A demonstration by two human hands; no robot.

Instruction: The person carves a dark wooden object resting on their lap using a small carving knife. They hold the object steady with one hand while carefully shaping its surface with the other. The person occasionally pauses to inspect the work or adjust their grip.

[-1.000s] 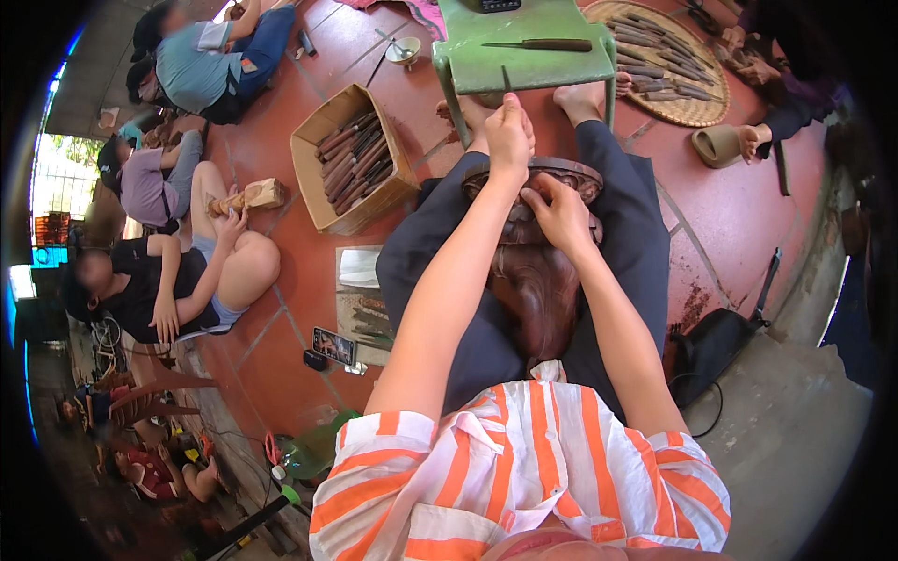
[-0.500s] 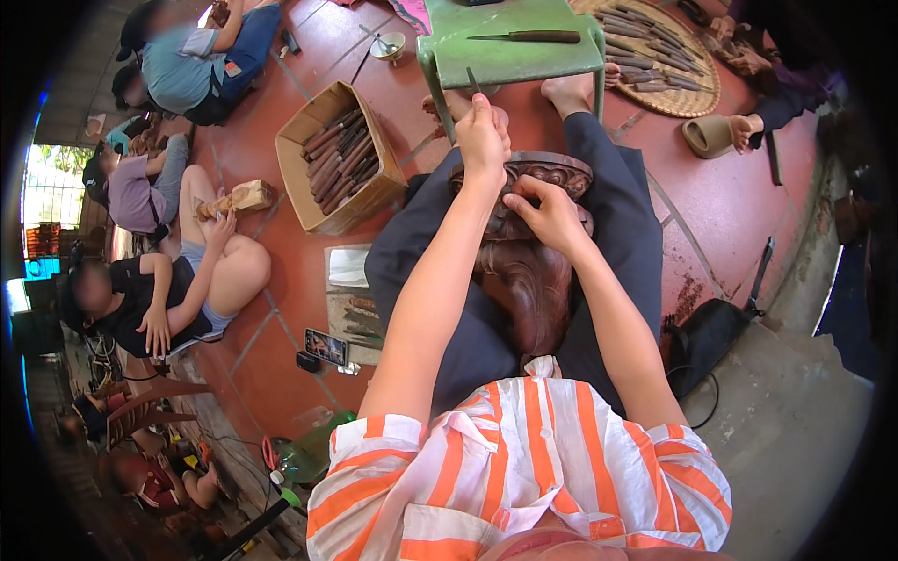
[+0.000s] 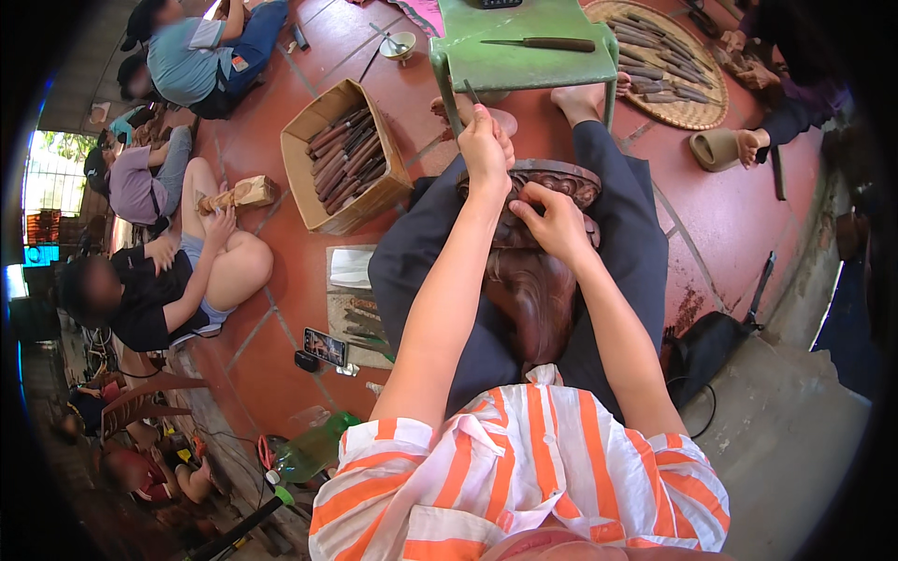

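Dark carved wood piece is laid on the lap, long axis 12–6. L hand is fisted round a thin tool at the carving's 12 o'clock end, tool pointing to 11. R hand is pressed on the carved rim at approx 1 o'clock, fingers curled, nearer the body.

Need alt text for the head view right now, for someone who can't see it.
A seated person holds a dark carved wood piece on their lap, the left hand gripping a thin tool at its far end and the right hand pressing on the carving. Ahead stand a green stool with a knife and a cardboard box of tools; other people sit on the red floor.
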